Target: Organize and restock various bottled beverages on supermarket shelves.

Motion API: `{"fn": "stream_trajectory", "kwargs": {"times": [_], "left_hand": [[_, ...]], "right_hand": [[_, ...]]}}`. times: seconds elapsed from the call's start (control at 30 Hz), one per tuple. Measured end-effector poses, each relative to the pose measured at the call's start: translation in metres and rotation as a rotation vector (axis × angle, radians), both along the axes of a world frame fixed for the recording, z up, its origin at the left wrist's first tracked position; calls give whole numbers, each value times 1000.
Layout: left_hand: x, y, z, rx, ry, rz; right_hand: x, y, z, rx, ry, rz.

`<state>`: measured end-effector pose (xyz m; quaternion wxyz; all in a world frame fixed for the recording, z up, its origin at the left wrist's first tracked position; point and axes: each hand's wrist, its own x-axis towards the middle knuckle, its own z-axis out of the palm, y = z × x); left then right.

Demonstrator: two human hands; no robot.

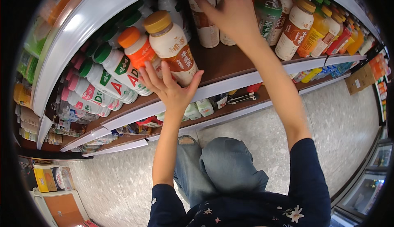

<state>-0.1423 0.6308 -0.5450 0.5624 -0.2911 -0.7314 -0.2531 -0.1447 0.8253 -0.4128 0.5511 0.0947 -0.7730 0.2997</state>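
My left hand (pixel 172 88) is spread against the lower front of a milk tea bottle (pixel 172 53) with a gold cap. Its thumb lies along the bottle's right side, and its other fingers reach in front of an orange-capped bottle (pixel 140 50). That milk tea bottle leans a little in the view and stands near the shelf's front edge. Deeper on the shelf, my right hand (pixel 232 13) is over two similar bottles, one of them a white-and-brown bottle (pixel 204 20). Its thumb crosses that bottle's upper front. The right fingertips are blurred and partly cut off by the picture's rim.
White bottles with green caps (pixel 107 67) and pink caps (pixel 81 88) crowd the left. Toward the right stand a green tea bottle (pixel 269 14) and a row of juice bottles (pixel 317 31). A lower shelf (pixel 264 96) holds small packages. A cardboard box (pixel 360 79) sits farther right.
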Motion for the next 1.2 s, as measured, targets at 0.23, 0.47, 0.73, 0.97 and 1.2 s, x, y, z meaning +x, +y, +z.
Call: {"fn": "stream_trajectory", "kwargs": {"times": [0.23, 0.47, 0.73, 0.97, 1.2], "left_hand": [[1, -4, -9, 7, 16, -66], [39, -27, -19, 53, -59, -181], [105, -14, 48, 141, -1061, -1296], [137, 4, 19, 693, -1787, -2063], [141, 15, -19, 904, -1660, -3180]], "right_hand": [[-30, -5, 13, 158, -71, -15], [77, -12, -31, -249, 127, 128], [155, -38, -2, -676, -342, 683], [163, -62, -33, -761, -404, 631], [179, -81, -65, -1055, -565, 1092]]}}
